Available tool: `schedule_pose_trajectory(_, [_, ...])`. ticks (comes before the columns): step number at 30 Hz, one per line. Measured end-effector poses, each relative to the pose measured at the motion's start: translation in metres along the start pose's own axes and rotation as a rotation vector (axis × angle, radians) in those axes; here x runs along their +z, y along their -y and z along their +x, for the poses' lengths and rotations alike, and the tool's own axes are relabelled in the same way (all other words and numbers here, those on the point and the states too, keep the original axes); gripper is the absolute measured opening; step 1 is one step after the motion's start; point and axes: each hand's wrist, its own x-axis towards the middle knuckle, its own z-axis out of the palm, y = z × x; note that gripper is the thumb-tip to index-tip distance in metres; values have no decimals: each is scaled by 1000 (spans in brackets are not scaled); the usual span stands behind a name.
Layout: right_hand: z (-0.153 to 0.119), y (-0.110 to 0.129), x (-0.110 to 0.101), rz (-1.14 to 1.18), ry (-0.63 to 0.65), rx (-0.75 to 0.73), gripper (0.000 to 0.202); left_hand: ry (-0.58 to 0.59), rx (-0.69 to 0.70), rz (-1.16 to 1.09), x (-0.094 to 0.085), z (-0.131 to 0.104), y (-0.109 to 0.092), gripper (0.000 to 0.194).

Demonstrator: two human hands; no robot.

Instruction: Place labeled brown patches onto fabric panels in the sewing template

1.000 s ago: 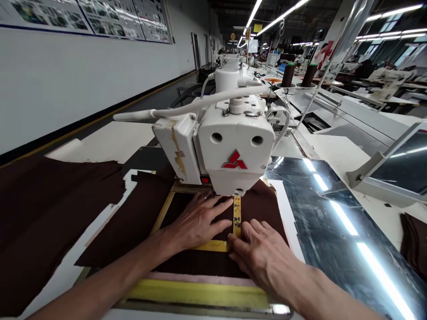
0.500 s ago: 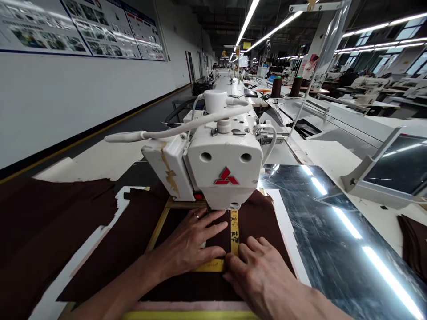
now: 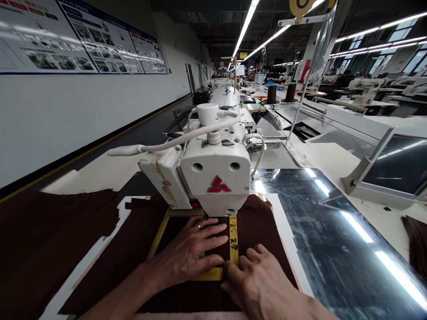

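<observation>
A white sewing machine head [image 3: 213, 178] with a red emblem stands over dark brown fabric [image 3: 260, 222] held in a yellow-edged frame [image 3: 158, 235]. A yellow marked strip [image 3: 233, 240] runs down from under the machine. My left hand [image 3: 191, 251] lies flat on the fabric left of the strip, fingers spread, a ring on one finger. My right hand [image 3: 263, 280] presses the fabric just right of the strip's lower end, fingertips at its corner. Neither hand grips anything.
More brown fabric pieces [image 3: 50, 240] lie on the white table [image 3: 100, 171] at left. A shiny metal plate [image 3: 333, 240] covers the table at right, with a tilted screen [image 3: 393, 166] beyond. Two thread cones [image 3: 280, 93] and further machines stand behind.
The view has tilted upward, so the machine and hands sit lower in the frame. Both hands stay pressed on the fabric beside the yellow strip.
</observation>
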Motion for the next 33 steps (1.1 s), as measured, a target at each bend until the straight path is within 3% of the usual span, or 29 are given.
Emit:
schedule_pose_trajectory(17, [1,-2,-3,13,98,47,23,-39,14,-36,0,2,1,44])
schedule_pose_trajectory(33, [4,-12,1,-42,112,-20,16,-55,31,-13,-3,10,9,42])
